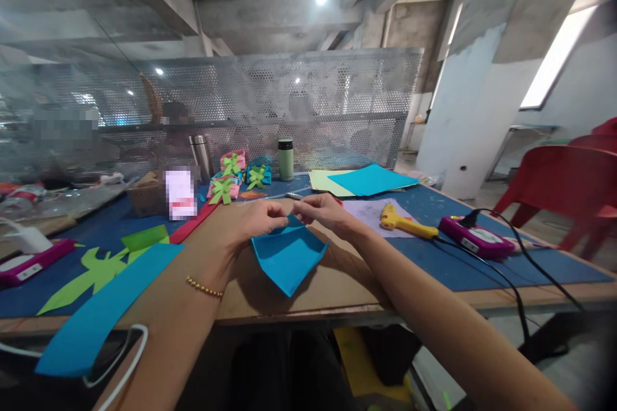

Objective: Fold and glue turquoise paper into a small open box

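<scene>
A folded blue paper piece (290, 260) hangs over the brown board, its pointed lower end toward me. My left hand (267, 217) pinches its upper edge between thumb and fingers. Just to the right, my right hand (321, 210) is closed on the same edge, its fingertips close to those of my left hand. Part of the paper's top edge is hidden by the fingers. A long blue strip (106, 308) lies to the left, across the table's front edge, beside green paper cutouts (96, 273).
A yellow glue gun (409, 225) rests on purple paper at the right, near a purple power strip (476, 237) with black cables. Behind stand small decorated baskets (231, 173), a green bottle (286, 160) and blue sheets (373, 180). A brown board (241, 295) lies beneath my hands.
</scene>
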A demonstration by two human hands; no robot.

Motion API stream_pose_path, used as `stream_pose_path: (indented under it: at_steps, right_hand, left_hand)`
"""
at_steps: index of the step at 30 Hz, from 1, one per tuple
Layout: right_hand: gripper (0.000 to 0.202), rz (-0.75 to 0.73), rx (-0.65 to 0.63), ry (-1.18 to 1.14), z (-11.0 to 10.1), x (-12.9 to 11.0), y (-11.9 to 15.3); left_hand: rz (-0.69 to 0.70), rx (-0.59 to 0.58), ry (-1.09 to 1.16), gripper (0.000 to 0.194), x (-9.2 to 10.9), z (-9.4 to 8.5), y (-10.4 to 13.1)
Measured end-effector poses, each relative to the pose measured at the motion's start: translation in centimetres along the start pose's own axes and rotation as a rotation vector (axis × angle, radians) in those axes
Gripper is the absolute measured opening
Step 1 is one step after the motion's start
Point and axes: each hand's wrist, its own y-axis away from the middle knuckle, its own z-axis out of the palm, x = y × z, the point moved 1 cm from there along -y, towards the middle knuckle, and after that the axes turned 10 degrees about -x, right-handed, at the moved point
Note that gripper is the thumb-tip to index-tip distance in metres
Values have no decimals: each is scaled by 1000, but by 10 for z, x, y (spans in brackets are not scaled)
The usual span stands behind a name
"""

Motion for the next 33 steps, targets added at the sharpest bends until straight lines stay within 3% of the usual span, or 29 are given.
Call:
stream_pose_path:
  at_steps: [5,16,25,33]
  right_hand:
    - [34,99,-155,-32,-3,6,1]
    - [33,32,-179,-68,-3,6,3]
    - [38,-22,-12,-40,5,5,1]
    - [36,-90,26,-15,7,4,0]
  left_hand:
    - [7,50,10,26,1,2,2]
    - [32,48,144,26,1,5,3]
    - [18,50,65,27,5,3,4]
    - [10,62,18,24,14,3,8]
